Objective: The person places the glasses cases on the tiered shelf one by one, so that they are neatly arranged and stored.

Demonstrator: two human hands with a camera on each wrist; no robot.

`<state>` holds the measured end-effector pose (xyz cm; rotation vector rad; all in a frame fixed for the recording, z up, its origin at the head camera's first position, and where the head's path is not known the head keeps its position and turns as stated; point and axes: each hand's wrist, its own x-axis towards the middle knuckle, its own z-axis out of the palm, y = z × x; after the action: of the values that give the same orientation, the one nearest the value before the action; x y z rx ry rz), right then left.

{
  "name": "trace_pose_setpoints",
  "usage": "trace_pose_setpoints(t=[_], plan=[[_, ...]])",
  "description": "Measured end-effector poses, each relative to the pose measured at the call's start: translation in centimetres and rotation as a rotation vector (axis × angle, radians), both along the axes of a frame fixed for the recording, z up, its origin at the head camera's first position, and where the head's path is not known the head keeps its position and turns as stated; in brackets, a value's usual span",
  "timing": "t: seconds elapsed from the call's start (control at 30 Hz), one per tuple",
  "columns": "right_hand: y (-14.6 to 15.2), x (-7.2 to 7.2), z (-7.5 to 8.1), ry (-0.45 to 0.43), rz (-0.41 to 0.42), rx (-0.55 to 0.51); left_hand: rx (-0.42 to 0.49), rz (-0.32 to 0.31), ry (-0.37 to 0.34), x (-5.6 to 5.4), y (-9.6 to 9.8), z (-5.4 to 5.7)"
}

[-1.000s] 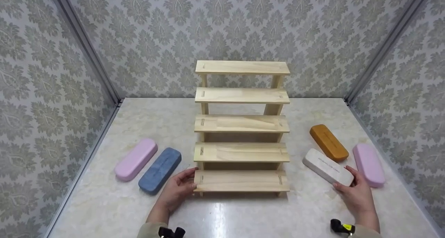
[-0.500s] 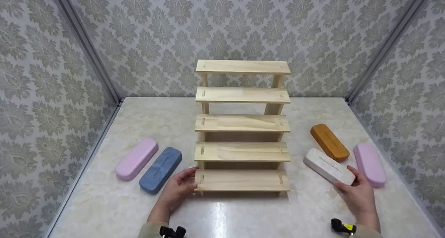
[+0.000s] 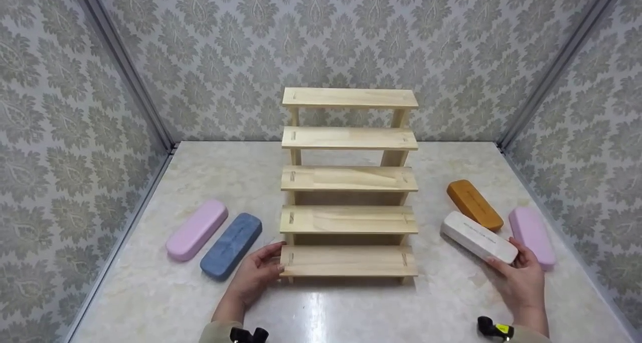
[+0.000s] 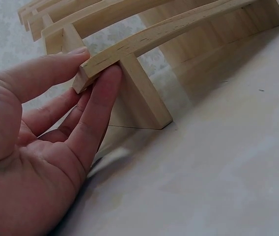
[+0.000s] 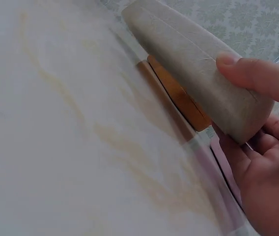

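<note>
My right hand [image 3: 524, 278] grips the near end of a white glasses case [image 3: 479, 236] with small lettering on its lid. In the right wrist view the white case [image 5: 193, 64] is raised off the table, thumb on one side and fingers beneath. At the middle stands a pale wooden tiered rack [image 3: 348, 260] with several steps. My left hand [image 3: 256, 273] pinches the left end of its lowest step. The left wrist view shows the thumb above that board [image 4: 144, 42] and fingers under it.
An orange-brown glasses case [image 3: 474, 205] and a pink case [image 3: 532, 237] lie on the right. Another pink case [image 3: 196, 230] and a blue case [image 3: 230, 246] lie left of the rack. Patterned walls enclose the marbled table [image 3: 351, 313] on three sides.
The white case has come up off the table in my right hand and shifted slightly to the right. My left hand stays at the rack's lowest step.
</note>
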<state>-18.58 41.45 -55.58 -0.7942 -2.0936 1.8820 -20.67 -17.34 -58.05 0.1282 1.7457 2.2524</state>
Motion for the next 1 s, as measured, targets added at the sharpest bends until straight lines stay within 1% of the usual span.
trace_pose_setpoints(t=[0.1, 0.23, 0.33, 0.4, 0.53, 0.67, 0.9, 1.0], plan=[[0.2, 0.1, 0.5, 0.021, -0.045, -0.001, -0.001, -0.004, 0.004, 0.0, 0.1, 0.0], [0.4, 0.1, 1.4, 0.053, -0.067, -0.003, -0.007, 0.002, 0.001, 0.0, 0.1, 0.1], [0.3, -0.1, 2.6, 0.109, -0.070, -0.023, -0.012, 0.011, -0.004, 0.1, 0.1, 0.2], [0.0, -0.5, 3.5, 0.172, -0.067, -0.057, -0.007, 0.008, -0.011, 0.1, 0.1, 0.2], [-0.6, -1.5, 5.8, 0.301, -0.035, -0.109, 0.015, -0.012, -0.022, 0.1, 0.1, 0.3], [-1.3, -2.7, 8.2, 0.364, -0.003, -0.105, 0.025, -0.018, -0.026, 0.1, 0.0, 0.3], [-2.6, -4.5, 12.2, 0.523, 0.074, -0.185, 0.015, -0.015, -0.019, 0.1, 0.0, 0.2], [-2.9, -5.4, 13.7, 0.571, 0.105, -0.166, 0.007, -0.009, -0.017, 0.1, 0.0, 0.2]])
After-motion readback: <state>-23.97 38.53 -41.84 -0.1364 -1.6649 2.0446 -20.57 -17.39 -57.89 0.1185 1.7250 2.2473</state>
